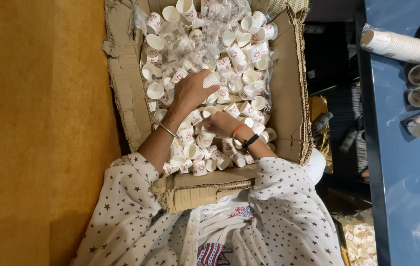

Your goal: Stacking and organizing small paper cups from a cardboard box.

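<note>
Two hands are down in the cardboard box, and it's heaped with small white paper cups carrying red print. Left side first: yellow floor, then the torn box wall. The left hand, a thin bangle at the wrist, is curled around a short stack of cups, fingers wrapped along its side, held just above the pile. Moving right, the right hand lies low among the loose cups, palm down; whether it grips one, I cannot tell. Far right, sleeves of stacked cups lie on a blue table.
</note>
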